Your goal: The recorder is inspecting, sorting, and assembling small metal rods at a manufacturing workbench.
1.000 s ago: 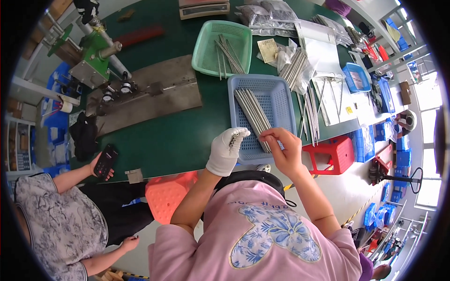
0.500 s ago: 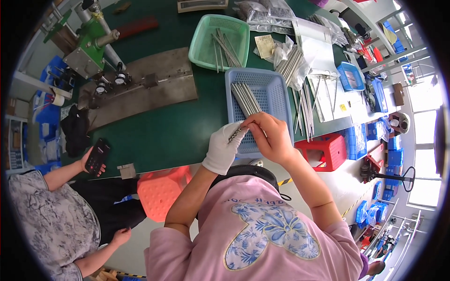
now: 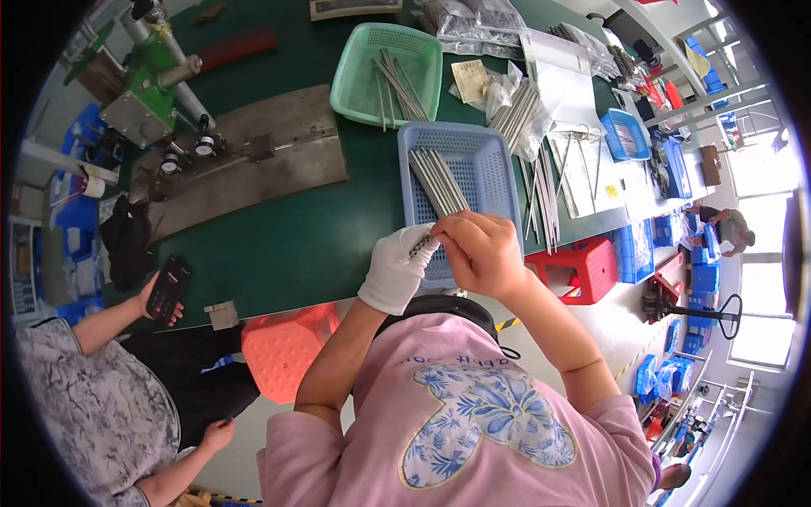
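Raising metal rod point(image 3: 424, 245) | both hands closer | left hand point(image 3: 395, 272), right hand point(image 3: 478, 252)

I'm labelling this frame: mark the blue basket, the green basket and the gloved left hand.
blue basket point(image 3: 497, 179): head view, bare mesh floor on its right side.
green basket point(image 3: 361, 89): head view, bare floor at left.
left hand point(image 3: 397, 269): head view, back of the white glove.

Dark green surface point(image 3: 321, 228), light blue mesh basket point(image 3: 498, 177) on it, mint green basket point(image 3: 359, 76) beyond, grey metal rods point(image 3: 439, 179), white glove on left hand point(image 3: 395, 269), red stool point(image 3: 583, 270) beside the surface, orange stool point(image 3: 283, 346)
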Demonstrator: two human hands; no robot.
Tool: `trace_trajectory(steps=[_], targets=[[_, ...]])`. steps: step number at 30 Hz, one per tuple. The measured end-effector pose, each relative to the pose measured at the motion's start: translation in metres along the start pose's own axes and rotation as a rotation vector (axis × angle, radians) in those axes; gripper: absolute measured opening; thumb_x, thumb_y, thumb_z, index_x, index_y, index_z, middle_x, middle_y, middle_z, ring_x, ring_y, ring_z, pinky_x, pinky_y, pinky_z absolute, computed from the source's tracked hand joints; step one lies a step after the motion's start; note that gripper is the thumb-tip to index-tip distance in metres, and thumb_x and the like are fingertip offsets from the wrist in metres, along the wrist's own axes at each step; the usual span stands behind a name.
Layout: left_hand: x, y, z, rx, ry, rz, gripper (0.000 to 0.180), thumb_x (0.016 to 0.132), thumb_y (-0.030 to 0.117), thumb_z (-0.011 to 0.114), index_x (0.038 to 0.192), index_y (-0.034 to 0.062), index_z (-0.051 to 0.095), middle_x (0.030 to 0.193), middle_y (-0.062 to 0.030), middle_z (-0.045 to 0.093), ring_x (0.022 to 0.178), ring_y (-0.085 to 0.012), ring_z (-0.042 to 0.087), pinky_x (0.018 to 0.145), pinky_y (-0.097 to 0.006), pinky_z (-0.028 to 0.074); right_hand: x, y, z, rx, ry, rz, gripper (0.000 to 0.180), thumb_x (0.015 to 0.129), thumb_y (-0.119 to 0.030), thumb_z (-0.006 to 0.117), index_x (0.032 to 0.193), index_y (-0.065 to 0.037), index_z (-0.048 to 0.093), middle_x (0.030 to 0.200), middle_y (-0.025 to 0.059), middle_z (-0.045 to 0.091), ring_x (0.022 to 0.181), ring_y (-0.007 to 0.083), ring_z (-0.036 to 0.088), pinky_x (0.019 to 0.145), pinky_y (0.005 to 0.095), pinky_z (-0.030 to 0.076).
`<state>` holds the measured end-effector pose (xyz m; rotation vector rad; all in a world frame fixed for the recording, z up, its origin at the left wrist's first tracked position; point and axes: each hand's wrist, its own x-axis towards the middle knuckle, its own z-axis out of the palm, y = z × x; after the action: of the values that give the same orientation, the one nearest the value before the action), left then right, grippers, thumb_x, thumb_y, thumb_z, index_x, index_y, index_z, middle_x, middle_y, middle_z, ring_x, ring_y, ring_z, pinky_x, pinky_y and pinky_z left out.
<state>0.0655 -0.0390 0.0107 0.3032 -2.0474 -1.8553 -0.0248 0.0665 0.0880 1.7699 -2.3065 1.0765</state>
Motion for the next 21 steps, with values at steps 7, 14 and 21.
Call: trace_trajectory(steps=[7, 14, 21], targets=[[0.0032, 0.0027, 0.0002, -0.006, 0.000, -0.010, 0.017, 0.081, 0.011, 0.058, 0.095, 0.0009, 0.059, 0.083, -0.0140, 0.061, 0.072, -0.0247, 0.060, 0.065, -0.030, 0.047, -0.0004, 0.0053, 0.0023, 0.046, 0.075, -0.011, 0.011, 0.067, 0.006, 0.055, 0.076, -0.001, 0.057, 0.067, 0.0091, 0.059, 0.052, 0.0225, 0.056, 0.047, 0.0276, 0.045], [0.0046, 0.0035, -0.0013, 0.027, 0.000, 0.027, 0.017, 0.081, 0.011, 0.058, 0.095, 0.0010, 0.059, 0.083, -0.0133, 0.061, 0.072, -0.0241, 0.059, 0.065, -0.030, 0.046, 0.0014, 0.0031, 0.0010, 0.139, 0.077, 0.048, 0.010, 0.071, 0.007, 0.053, 0.078, 0.001, 0.057, 0.072, 0.0108, 0.061, 0.056, 0.0213, 0.059, 0.051, 0.0257, 0.046], [0.0058, 0.0074, -0.0034, 0.006, -0.023, -0.040, 0.017, 0.081, 0.010, 0.058, 0.097, 0.0028, 0.060, 0.082, -0.0127, 0.061, 0.071, -0.0237, 0.058, 0.064, -0.029, 0.045, 0.0023, 0.0056, 0.0018, 0.165, 0.036, 0.064, 0.010, 0.072, 0.007, 0.054, 0.080, 0.002, 0.057, 0.073, 0.0115, 0.061, 0.057, 0.0223, 0.060, 0.053, 0.0256, 0.047]])
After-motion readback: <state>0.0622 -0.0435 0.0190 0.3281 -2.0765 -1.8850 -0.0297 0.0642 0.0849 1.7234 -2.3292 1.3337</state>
